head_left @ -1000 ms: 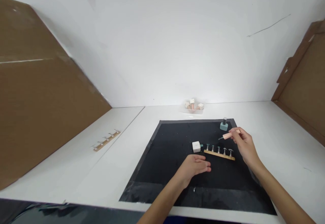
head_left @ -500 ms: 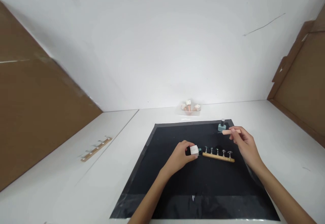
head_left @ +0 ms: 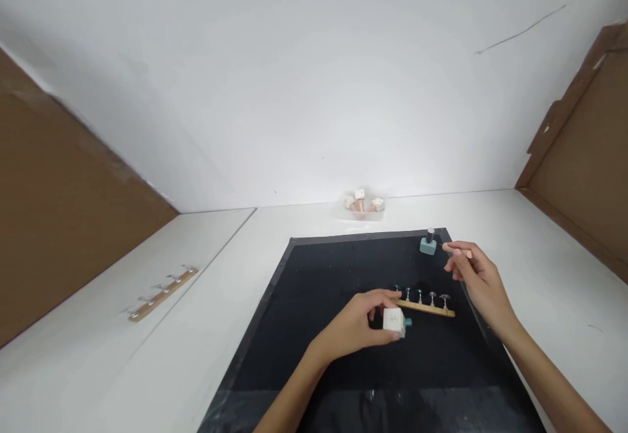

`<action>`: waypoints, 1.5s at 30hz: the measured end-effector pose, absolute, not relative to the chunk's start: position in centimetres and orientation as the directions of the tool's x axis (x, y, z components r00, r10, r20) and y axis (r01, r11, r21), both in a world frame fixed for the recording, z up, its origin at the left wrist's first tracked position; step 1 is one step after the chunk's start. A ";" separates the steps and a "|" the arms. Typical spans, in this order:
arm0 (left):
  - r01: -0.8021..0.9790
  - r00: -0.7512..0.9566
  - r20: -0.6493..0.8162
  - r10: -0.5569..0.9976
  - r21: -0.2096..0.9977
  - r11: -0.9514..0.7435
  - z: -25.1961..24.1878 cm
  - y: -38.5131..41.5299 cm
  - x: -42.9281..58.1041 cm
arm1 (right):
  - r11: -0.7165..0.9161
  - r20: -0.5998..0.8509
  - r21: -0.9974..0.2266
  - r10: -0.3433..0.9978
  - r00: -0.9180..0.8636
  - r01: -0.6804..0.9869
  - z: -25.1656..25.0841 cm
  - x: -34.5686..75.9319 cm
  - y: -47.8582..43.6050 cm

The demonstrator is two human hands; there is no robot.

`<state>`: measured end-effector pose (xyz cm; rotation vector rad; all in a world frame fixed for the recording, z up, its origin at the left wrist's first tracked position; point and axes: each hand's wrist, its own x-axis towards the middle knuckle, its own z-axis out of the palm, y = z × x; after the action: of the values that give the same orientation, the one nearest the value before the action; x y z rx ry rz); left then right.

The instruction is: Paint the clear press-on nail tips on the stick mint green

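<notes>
My left hand [head_left: 360, 328] grips a square white nail polish bottle [head_left: 393, 323], tilted on its side with its uncapped green neck toward the right. Between the thumb and fingers of my right hand [head_left: 481, 282] is a peach brush cap [head_left: 449, 248], held above the right side of the mat; its bristles are hard to make out. Just behind my left fingers lies a wooden nail display stand [head_left: 426, 307] with several metal posts carrying small nail tips. My left fingers overlap its left end in view; I cannot tell whether they touch it.
A black mat [head_left: 324, 269] covers the white table's middle. A teal polish bottle [head_left: 428, 246] with dark cap stands at its far right. Behind the mat, a clear tray [head_left: 367, 216] holds several peach-capped bottles. Another nail stand [head_left: 164, 294] lies left. Brown cardboard panels [head_left: 73, 178] flank the table.
My left hand has brought the white bottle nearer and to the right, in front of the stand. My right hand has shifted slightly right, and the brush cap has turned in its fingers.
</notes>
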<state>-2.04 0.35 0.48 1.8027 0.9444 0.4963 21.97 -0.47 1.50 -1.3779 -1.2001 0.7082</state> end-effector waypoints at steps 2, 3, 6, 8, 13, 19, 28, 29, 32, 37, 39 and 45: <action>0.409 0.629 -0.111 0.769 0.889 -0.206 0.5 0.1 -1.8 | 0.133 0.214 -0.956 0.927 0.309 0.262 1.6 21.9 -0.5; 0.416 0.637 -0.116 0.762 0.884 -0.214 0.4 0.1 -1.8 | 0.130 0.212 -0.956 0.926 0.314 0.262 1.6 21.9 -0.5; 0.441 0.668 -0.118 0.735 0.858 -0.262 0.2 -0.1 -2.0 | 0.126 0.209 -0.958 0.923 0.323 0.259 1.7 21.9 -0.6; 0.474 0.681 -0.136 0.719 0.831 -0.292 0.0 -0.2 -2.1 | 0.130 0.211 -0.958 0.921 0.326 0.255 1.7 21.9 -0.6; 0.489 0.692 -0.142 0.708 0.813 -0.315 -0.2 -0.3 -2.1 | 0.126 0.207 -0.961 0.920 0.334 0.247 1.6 22.1 -0.5; 0.470 0.691 -0.111 0.714 0.820 -0.327 0.0 -0.1 -2.3 | 0.150 0.217 -0.961 0.928 0.304 0.231 1.3 22.1 -0.4; 0.139 0.486 -0.064 0.872 0.990 -0.005 0.6 0.6 -3.7 | 0.240 0.262 -0.955 0.958 0.119 0.172 2.4 20.8 -1.7; 0.060 0.451 -0.059 0.891 0.998 0.036 0.5 0.7 -3.7 | 0.245 0.264 -0.954 0.960 0.095 0.173 2.5 20.7 -2.0; -0.124 0.341 -0.037 0.939 0.989 0.084 -0.1 0.8 -3.4 | 0.279 0.280 -0.938 0.960 -0.021 0.204 2.5 20.2 -2.6; -0.302 0.212 -0.030 0.977 0.949 0.095 -0.9 1.1 -3.2 | 0.445 0.393 -0.844 0.893 -0.221 0.300 2.0 19.6 -3.3; -0.336 0.177 -0.035 0.984 0.937 0.094 -1.1 1.1 -3.2 | 0.507 0.438 -0.799 0.859 -0.266 0.324 1.9 19.5 -3.4; -0.341 0.137 -0.051 0.989 0.935 0.096 -0.7 1.1 -3.3 | 0.574 0.459 -0.731 0.814 -0.357 0.368 1.9 19.2 -3.8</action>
<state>-3.29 1.11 -0.74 0.9518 0.8929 1.2112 19.24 -3.77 1.94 -0.9482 -1.9536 0.6604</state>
